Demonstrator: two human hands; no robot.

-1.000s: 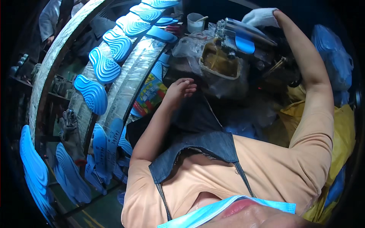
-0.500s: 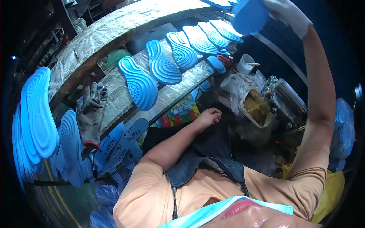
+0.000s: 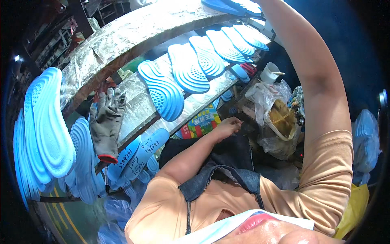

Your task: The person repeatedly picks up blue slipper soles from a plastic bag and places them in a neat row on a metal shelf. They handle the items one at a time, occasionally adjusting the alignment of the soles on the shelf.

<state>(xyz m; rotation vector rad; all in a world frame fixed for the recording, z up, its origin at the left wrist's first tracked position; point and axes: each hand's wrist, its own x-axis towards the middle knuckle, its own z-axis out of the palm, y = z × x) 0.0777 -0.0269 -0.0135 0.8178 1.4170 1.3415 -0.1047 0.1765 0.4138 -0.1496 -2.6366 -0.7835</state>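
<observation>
My left hand [image 3: 230, 126] rests near my dark apron, its fingers loosely curled, with nothing visible in them. Stretched up and forward, my right forearm [image 3: 304, 49] runs to the top edge, where the right hand is cut off. Blue insoles [image 3: 222, 6] lie by that edge, close to the wrist. Several more insoles stand in a slanting row along the narrow shelf; the nearest one [image 3: 162, 95] has a ridged, dotted surface.
A grey glove [image 3: 105, 126] with a red cuff hangs at the left, beside stacked blue insoles [image 3: 48, 126]. A plastic-covered bench [image 3: 122, 32] curves behind the row. White cup [image 3: 269, 73], red-handled tool [image 3: 248, 70] and bagged container [image 3: 280, 122] sit at the right.
My gloved right hand, which held a blue piece at the upper right, has moved left and up beyond the top edge. The view has shifted slightly; my left hand stays about where it was.
</observation>
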